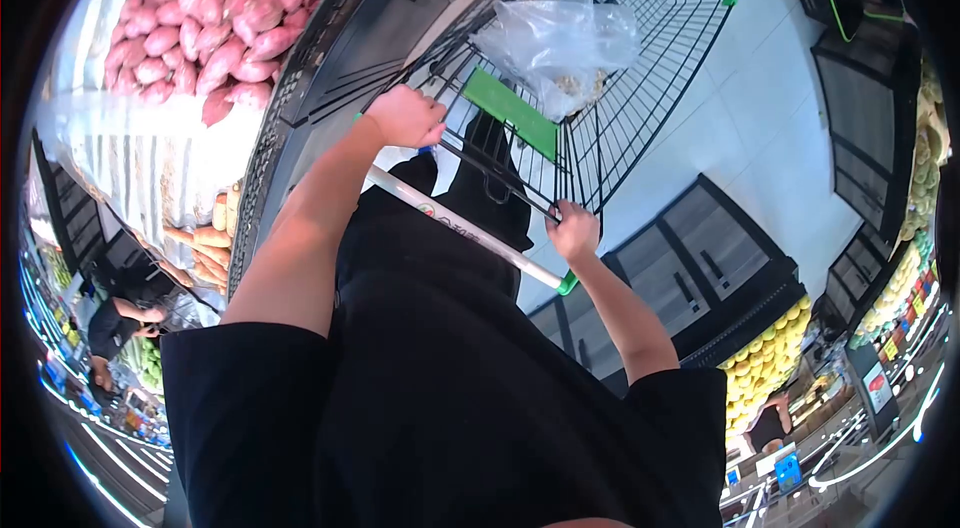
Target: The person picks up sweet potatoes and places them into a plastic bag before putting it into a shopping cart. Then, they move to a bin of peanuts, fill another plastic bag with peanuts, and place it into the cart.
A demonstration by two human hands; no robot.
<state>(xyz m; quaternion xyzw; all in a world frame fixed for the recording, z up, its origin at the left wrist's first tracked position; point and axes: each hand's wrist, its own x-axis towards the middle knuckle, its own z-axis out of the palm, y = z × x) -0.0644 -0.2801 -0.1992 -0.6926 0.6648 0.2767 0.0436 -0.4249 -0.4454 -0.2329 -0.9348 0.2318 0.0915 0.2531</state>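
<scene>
A black wire shopping cart (660, 58) stands in front of me, with a white handle bar (470, 232) that has green ends. My left hand (405, 118) is closed around the black wire frame at the cart's left, just beyond the handle. On the right, my right hand (573, 231) grips the end of a black bar of the same frame. Between the hands, a green panel (510, 113) is fixed to the wires. Deeper in the basket lies a clear plastic bag (560, 33), its contents mostly hidden by glare and folds.
Left of the cart, a display stand holds a heap of red-skinned sweet potatoes (230, 8) and some carrots (212, 253). Dark cabinets (700, 268) with yellow fruit (765, 363) stand at the right. A person (115, 323) is at the far left. Pale floor tiles (740, 118) show beyond the cart.
</scene>
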